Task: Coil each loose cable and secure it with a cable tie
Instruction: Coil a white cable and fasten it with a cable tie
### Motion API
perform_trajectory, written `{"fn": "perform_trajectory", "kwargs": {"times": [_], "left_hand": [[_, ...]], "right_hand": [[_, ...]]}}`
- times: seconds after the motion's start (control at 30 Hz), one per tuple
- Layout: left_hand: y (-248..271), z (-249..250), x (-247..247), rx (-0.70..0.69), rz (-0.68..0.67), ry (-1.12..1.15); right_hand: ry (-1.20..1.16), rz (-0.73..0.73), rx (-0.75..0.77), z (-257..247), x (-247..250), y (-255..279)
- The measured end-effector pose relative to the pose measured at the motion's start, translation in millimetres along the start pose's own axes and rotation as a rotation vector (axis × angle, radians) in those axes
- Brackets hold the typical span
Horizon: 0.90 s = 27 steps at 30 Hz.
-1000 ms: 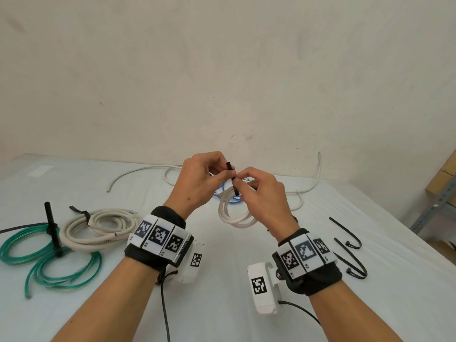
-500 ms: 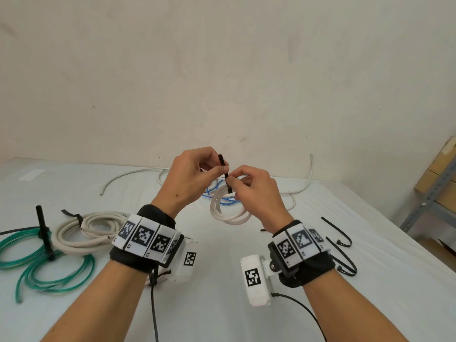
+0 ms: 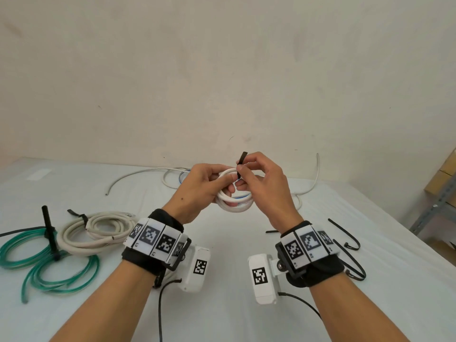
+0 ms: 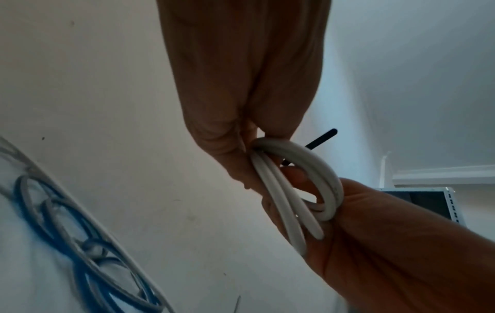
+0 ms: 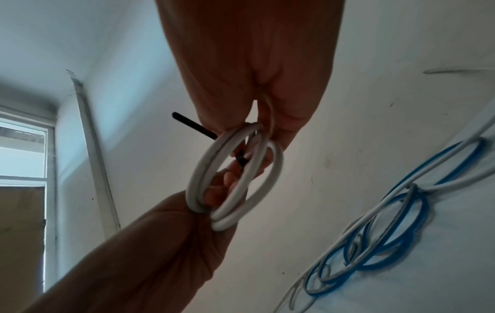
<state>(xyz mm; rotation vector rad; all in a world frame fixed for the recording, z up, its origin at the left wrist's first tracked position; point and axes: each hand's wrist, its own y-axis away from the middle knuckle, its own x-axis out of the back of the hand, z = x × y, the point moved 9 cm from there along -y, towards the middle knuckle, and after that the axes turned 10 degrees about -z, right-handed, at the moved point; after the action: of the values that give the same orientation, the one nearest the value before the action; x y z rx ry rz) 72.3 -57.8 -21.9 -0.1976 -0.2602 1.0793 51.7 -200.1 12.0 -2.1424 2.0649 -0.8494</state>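
A small white cable coil (image 3: 234, 204) is held above the table between both hands. My left hand (image 3: 209, 183) grips the coil's near-left side, thumb lying over the top strands. My right hand (image 3: 259, 178) pinches a black cable tie (image 3: 242, 159) at the coil's top, its free end sticking up. In the left wrist view the white cable coil (image 4: 316, 167) runs between the fingers of both hands, with the black cable tie (image 4: 322, 137) poking out behind it. In the right wrist view the black cable tie (image 5: 191, 125) crosses the white cable coil (image 5: 206, 161).
A tied green tubing coil (image 3: 37, 260) and a tied beige cable coil (image 3: 96, 233) lie at the left. Loose white cable (image 3: 138, 175) and blue cable (image 5: 401, 233) lie at the back. Spare black ties (image 3: 345, 243) lie at the right. Metal shelving (image 3: 436, 206) stands past the table's right edge.
The left hand's thumb has come off the tie and now lies over the coil's strands. The right hand has come up and pinches the tie's upright end.
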Motion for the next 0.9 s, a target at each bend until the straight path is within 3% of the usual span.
{"fn": "perform_trajectory", "kwargs": {"times": [0.17, 0.27, 0.4, 0.63, 0.9], "left_hand": [[-4, -4, -6, 0.015, 0.088, 0.461], [-5, -7, -10, 0.063, 0.13, 0.596], [-1, -9, -7, 0.14, 0.213, 0.499], [4, -6, 8, 0.13, 0.305, 0.319], [0, -9, 8, 0.171, 0.181, 0.324]], "right_hand": [[0.097, 0.071, 0.13, -14, 2, 4], [0.067, 0.071, 0.176, -18, -3, 5], [0.183, 0.071, 0.231, -22, -6, 5], [0.396, 0.076, 0.325, -33, -4, 1], [0.358, 0.038, 0.283, -29, -4, -10]]}}
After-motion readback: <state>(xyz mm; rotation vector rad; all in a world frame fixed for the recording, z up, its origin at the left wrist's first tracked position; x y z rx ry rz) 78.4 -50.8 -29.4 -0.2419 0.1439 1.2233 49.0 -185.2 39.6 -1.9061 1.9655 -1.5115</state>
